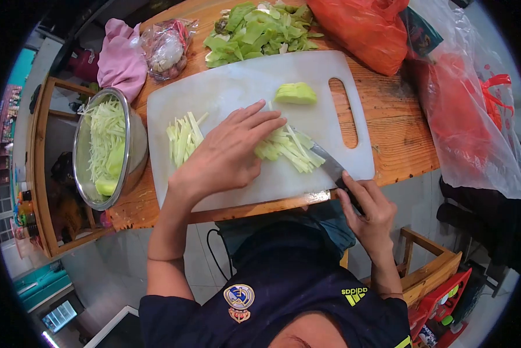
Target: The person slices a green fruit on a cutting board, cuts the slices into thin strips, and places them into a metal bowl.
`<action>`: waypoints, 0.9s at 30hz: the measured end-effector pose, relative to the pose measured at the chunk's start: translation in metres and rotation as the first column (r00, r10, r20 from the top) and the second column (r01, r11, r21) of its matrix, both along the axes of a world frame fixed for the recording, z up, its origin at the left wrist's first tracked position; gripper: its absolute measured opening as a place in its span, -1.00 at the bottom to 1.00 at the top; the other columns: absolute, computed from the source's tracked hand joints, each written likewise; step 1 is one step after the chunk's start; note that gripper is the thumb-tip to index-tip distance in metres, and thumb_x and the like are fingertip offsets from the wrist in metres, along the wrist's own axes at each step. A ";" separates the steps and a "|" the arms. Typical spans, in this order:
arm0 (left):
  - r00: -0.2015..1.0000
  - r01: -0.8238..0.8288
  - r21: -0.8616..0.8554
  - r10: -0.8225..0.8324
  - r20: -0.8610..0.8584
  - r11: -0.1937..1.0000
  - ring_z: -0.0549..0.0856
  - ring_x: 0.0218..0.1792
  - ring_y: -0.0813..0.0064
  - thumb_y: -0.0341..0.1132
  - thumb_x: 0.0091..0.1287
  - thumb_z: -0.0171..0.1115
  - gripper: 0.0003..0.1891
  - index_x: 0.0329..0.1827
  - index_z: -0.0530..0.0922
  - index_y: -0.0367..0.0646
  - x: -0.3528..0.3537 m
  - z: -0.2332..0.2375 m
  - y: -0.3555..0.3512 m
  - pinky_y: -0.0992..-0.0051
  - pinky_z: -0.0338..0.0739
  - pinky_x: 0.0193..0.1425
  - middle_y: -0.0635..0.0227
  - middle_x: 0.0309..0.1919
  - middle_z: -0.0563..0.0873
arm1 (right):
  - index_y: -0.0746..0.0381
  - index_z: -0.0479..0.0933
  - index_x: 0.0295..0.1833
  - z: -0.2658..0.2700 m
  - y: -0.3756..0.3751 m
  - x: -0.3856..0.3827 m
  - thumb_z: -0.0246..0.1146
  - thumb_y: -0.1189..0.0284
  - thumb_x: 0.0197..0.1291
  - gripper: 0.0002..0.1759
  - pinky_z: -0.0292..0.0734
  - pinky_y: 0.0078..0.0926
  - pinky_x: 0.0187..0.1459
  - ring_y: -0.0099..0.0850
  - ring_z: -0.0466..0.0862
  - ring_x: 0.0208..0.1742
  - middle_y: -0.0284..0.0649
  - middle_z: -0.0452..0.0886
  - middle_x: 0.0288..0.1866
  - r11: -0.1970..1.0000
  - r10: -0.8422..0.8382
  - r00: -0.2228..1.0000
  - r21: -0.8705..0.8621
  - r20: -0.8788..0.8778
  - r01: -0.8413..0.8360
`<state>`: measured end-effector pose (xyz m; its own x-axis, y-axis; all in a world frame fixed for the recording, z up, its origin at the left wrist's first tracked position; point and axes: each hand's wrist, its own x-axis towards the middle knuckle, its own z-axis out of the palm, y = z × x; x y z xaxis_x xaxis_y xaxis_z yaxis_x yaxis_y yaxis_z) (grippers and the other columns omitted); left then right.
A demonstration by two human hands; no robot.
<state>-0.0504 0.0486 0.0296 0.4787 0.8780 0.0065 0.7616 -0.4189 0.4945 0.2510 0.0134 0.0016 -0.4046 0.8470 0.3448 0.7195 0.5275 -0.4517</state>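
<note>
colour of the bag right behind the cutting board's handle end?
The bag is orange-red, best seen in the head view.

Prob. home kitchen, wooden table (400,139) w/ cutting bd (214,87), veg (260,35)

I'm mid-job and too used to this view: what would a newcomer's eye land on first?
Probably the knife in the right hand, its blade angled in beside the pale green strips on the white cutting board, with the left hand spread over them. Next, likely the bright red bag at the table's far right, then the metal bowl of shreds left of the board.
</note>
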 end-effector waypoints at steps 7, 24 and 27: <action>0.999 -0.018 0.114 0.014 0.031 0.993 0.57 0.29 0.07 -0.45 0.09 0.45 -0.32 0.37 0.49 -0.08 -0.018 -0.003 0.002 0.19 0.47 0.40 0.14 0.19 0.61 | 0.16 0.74 0.10 0.009 0.004 -0.025 0.54 0.46 0.09 -0.60 0.55 -0.42 -0.43 -0.37 0.66 -0.45 -0.28 0.62 -0.36 0.993 0.112 0.992 -0.031 -0.064 -0.115; 0.892 -0.444 0.149 0.420 0.168 0.883 0.73 -0.08 0.24 -0.56 0.18 0.43 -0.55 0.17 0.63 -0.14 -0.070 0.026 -0.043 0.33 0.65 0.04 0.22 -0.11 0.67 | 0.14 0.65 -0.07 0.063 0.061 -0.100 0.41 0.38 0.21 -0.80 0.54 -0.30 -0.39 -0.28 0.66 -0.36 -0.27 0.52 -0.38 0.881 0.402 0.908 0.223 0.115 -0.418; 0.858 -0.513 0.235 0.496 0.134 0.825 0.73 -0.03 0.22 -0.52 0.15 0.48 -0.57 0.13 0.67 -0.11 -0.065 0.028 -0.054 0.31 0.64 0.05 0.23 -0.05 0.69 | 0.17 0.65 -0.13 0.068 0.066 -0.107 0.40 0.34 0.23 -0.82 0.55 -0.24 -0.40 -0.23 0.67 -0.38 -0.23 0.55 -0.40 0.885 0.415 0.902 0.175 0.118 -0.431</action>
<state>-0.1154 -0.0051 0.0574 -0.0400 0.9600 0.2770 0.8714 -0.1021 0.4797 0.1443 0.0791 0.0697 -0.7406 0.5101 0.4374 0.4361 0.8601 -0.2646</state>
